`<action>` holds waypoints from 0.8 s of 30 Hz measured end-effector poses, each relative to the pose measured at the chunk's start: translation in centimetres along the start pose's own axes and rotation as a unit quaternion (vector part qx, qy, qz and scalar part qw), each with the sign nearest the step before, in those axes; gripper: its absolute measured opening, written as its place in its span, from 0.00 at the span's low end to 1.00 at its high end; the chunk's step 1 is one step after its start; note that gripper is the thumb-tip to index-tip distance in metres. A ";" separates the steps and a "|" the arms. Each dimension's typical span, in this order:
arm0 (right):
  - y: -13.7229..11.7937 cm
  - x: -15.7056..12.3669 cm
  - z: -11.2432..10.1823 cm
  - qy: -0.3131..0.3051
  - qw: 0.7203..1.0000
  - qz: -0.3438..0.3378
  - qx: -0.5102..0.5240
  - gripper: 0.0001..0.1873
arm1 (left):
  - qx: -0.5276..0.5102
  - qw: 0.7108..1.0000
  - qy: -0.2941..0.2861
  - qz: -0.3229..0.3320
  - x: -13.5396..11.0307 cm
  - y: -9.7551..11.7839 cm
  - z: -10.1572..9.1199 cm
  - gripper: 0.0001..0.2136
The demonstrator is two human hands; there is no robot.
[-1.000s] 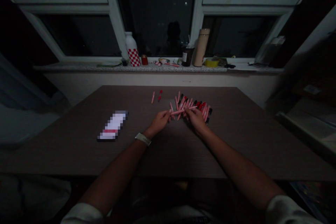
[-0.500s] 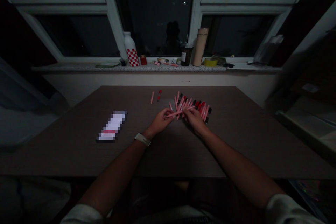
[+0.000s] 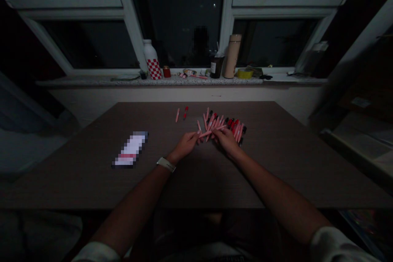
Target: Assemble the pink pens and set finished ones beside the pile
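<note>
While the right hand [image 3: 227, 142] grips a pink pen [image 3: 205, 134] near the other pens [image 3: 237, 131], the left hand [image 3: 186, 144], looser a moment ago, now pinches its end, steadying it two-handed.

no legible txt, white label [image 3: 213, 68] on dark cup [image 3: 219, 67] too sm. to read, phone scrn [image 3: 131, 148] pixelated

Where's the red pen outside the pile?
Head view, slightly left of centre: the red pen lies far back on the table, just right of a pink pen.
</note>
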State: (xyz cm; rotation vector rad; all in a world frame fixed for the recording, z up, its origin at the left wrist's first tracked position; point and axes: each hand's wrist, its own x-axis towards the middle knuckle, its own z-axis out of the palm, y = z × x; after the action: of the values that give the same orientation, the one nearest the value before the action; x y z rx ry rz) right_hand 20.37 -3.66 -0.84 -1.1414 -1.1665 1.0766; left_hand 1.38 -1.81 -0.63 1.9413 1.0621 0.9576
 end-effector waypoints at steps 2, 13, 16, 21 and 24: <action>0.2 0.1 0.0 0.002 1.000 -0.004 -0.001 0.23 | -0.003 1.000 0.005 0.000 -0.1 0.1 0.0 0.22; -0.3 -0.2 0.1 -0.009 1.000 0.003 0.011 0.20 | -0.001 1.000 0.001 0.021 -0.1 0.3 0.2 0.14; -0.2 -0.2 0.2 -0.008 1.000 0.002 0.015 0.20 | 0.004 1.000 -0.008 0.029 0.0 0.2 0.1 0.15; -0.2 -0.1 0.2 -0.017 1.000 -0.001 0.005 0.22 | 0.008 0.999 -0.019 0.028 0.1 0.2 0.0 0.20; -0.2 -0.1 0.2 -0.017 1.000 0.005 0.015 0.22 | -0.014 1.000 -0.018 0.004 -0.1 0.4 0.2 0.18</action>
State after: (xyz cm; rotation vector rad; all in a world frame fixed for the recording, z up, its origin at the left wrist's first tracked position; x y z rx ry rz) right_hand 20.18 -3.76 -0.61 -1.1110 -1.1674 1.1217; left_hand 1.68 -2.10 -0.36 1.9345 1.0153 0.9332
